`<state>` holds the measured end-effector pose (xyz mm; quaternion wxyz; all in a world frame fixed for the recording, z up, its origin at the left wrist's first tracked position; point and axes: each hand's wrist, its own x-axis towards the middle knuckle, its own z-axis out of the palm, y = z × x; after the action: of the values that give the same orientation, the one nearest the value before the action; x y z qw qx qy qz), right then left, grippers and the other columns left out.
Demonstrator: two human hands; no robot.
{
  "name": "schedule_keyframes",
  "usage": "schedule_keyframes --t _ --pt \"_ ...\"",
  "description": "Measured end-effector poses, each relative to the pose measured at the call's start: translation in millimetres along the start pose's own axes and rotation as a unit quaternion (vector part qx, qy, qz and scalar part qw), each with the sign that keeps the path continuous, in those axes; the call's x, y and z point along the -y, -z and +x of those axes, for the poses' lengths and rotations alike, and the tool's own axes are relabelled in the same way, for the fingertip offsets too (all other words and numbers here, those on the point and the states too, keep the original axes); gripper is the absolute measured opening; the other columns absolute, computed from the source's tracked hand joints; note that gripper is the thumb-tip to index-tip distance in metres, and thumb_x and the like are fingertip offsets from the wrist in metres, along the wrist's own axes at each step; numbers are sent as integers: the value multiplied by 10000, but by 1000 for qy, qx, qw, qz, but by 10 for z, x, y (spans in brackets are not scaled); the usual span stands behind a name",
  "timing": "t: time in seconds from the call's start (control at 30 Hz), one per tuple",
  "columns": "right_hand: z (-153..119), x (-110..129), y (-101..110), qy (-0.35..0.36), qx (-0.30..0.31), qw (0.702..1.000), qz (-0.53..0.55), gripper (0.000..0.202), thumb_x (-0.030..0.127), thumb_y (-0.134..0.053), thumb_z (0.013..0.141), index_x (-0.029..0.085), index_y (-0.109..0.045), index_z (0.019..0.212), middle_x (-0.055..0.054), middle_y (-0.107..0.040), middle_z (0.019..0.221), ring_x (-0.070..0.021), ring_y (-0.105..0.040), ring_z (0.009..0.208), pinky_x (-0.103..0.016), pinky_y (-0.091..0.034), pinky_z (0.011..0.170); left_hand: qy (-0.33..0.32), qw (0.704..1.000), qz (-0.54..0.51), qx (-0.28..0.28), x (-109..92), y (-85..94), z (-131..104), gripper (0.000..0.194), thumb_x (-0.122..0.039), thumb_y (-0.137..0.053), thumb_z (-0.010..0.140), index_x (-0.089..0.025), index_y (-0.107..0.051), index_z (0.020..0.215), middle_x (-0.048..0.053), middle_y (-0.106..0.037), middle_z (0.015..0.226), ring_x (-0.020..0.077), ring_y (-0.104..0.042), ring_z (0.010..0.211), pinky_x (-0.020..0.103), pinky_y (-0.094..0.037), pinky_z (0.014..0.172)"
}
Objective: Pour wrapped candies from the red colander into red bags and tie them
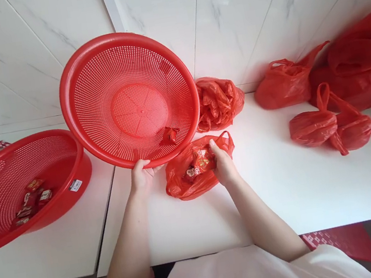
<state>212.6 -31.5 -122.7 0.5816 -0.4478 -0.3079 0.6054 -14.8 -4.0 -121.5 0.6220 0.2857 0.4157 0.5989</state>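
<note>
The tilted red basket (139,104) was gripped at its near rim by the left hand (141,178), fingers closed there. A red packet (203,158) was pinched at its edge by the right hand (224,164), fingers partly hidden, at the mouth of the open bag (194,189) on the white table (194,232).

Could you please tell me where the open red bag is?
In the head view, the open bag lies near the centre, below the held basket, by the right hand.

two red baskets (139,108); at least six bags (283,87); two hands (141,177); one label (75,185)
</note>
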Motion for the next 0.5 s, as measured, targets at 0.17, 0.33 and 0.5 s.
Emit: schedule_keyframes --t 0.17,0.33,0.5 --pt "-58 0 -35 21 76 996 -29 331 498 -718 722 179 -675 798 -41 -712 774 -206 -662 700 -340 -534 674 -6 1000 7 -10 -3 0 4 63 -188 -570 662 -138 -605 678 82 -690 843 230 -662 840 365 -550 754" --pt "-9 25 46 59 0 998 -34 354 545 -608 802 193 -630 835 -25 -678 742 -181 -631 642 -325 -524 630 -14 1000 -1 -6 7 -1 3 52 -176 -580 655 -141 -603 686 74 -688 844 241 -664 857 376 -555 756" --pt "72 168 239 178 -88 956 -217 331 524 -509 872 198 -566 887 -6 -642 774 -153 -587 672 -282 -486 630 -10 1000 -2 8 17 -14 -8 51 -173 -569 668 -139 -603 682 87 -692 847 257 -665 866 404 -562 766"
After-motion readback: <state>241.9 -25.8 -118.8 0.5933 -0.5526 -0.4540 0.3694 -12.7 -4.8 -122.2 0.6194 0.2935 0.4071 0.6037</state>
